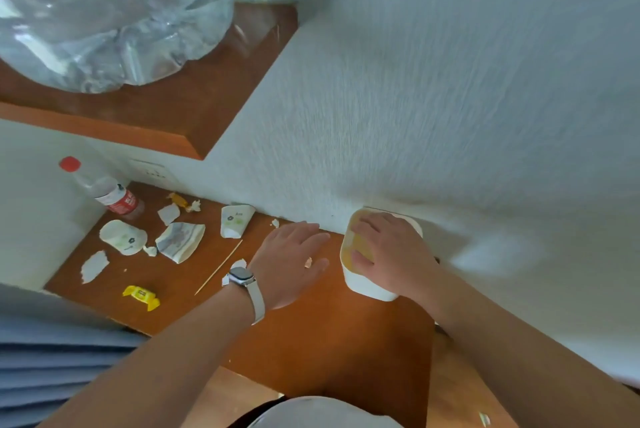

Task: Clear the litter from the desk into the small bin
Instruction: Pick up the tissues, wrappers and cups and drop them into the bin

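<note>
The small bin (367, 285), white outside and yellow inside, stands on the wooden desk (311, 330) against the wall. My right hand (391, 251) lies over its top and grips its rim. Just left of the bin, my left hand (291, 261), with a watch on the wrist, hovers flat and open above the desk. Litter lies to the left: a crushed paper cup (123, 237), a flattened cup (180, 240), another cup (235, 220), torn paper (93, 265), a yellow sweet wrapper (141, 296) and a thin wooden stick (219, 266).
A plastic bottle (104, 190) with a red cap stands in the far left corner by a wall socket. Above it, a wooden shelf (194, 109) carries a large clear plastic bag (110, 19). The textured white wall runs along the desk's far edge.
</note>
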{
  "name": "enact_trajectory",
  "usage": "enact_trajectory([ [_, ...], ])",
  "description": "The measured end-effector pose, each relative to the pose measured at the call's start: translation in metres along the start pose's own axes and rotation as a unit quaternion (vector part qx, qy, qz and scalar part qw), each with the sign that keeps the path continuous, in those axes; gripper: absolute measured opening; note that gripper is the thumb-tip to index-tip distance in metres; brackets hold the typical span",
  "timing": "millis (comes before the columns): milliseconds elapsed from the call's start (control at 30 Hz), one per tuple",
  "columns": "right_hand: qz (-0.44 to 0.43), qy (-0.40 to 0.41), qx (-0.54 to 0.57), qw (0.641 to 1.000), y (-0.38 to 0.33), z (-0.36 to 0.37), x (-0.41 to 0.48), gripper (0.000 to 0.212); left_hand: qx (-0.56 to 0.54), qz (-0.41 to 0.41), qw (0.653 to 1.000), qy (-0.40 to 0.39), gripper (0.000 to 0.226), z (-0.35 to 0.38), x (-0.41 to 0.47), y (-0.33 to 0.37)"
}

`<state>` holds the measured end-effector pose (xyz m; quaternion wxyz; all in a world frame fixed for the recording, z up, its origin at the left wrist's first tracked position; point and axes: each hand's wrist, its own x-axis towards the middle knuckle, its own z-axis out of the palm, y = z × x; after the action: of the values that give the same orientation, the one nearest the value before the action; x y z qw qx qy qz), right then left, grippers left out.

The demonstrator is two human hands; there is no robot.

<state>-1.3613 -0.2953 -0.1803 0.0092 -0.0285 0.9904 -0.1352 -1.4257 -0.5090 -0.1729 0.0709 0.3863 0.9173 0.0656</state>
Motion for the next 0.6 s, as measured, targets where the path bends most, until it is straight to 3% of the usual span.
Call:
enact_trajectory([
  [200, -0.030, -0.012, -0.013, 0.999, -0.028, 0.005, 0.012, 0.051, 0.042, -0.026, 0.999, 0.006, 0.050, -0.003, -0.025, -0.024],
  [600, -0.098, -0.055, -0.034, 0.993, -0.097, 0.047, 0.044, 0.054, 0.019, -0.131, 0.990, -0.042, 0.048, 0.017, -0.084, -0.106],
])
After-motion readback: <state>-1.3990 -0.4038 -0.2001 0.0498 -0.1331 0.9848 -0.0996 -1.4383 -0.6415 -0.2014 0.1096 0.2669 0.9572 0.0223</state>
